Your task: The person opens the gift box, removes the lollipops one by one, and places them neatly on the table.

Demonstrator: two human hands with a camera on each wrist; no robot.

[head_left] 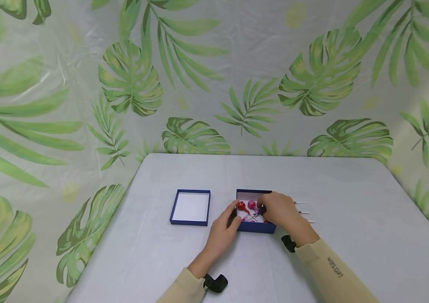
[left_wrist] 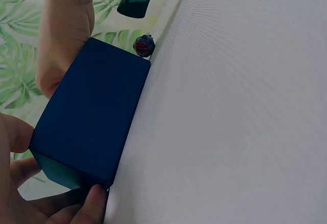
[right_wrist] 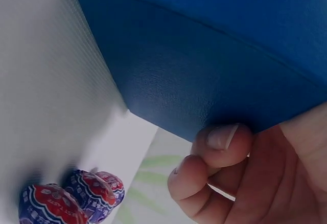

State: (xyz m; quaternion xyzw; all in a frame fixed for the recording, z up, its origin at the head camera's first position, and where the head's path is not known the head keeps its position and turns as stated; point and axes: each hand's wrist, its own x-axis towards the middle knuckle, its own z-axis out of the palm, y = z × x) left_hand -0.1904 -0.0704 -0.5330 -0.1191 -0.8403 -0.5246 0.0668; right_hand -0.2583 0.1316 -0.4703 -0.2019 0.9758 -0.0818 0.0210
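Note:
An open blue box with a white inside sits on the table, holding several wrapped lollipops, among them a red one and a pink one. My left hand grips the box's left side, its fingers wrapped at the corner in the left wrist view. Reaching over the right wall, my right hand has its fingers inside the box and pinches a dark purple lollipop. Its fingertips are partly hidden in the head view. In the right wrist view, curled fingers show beside the box wall.
To the left lies a shallow blue box lid, white side up. Several lollipops lie right of the box, with white sticks pointing right and red-and-blue wrapped heads. A leaf-patterned curtain hangs behind the white table.

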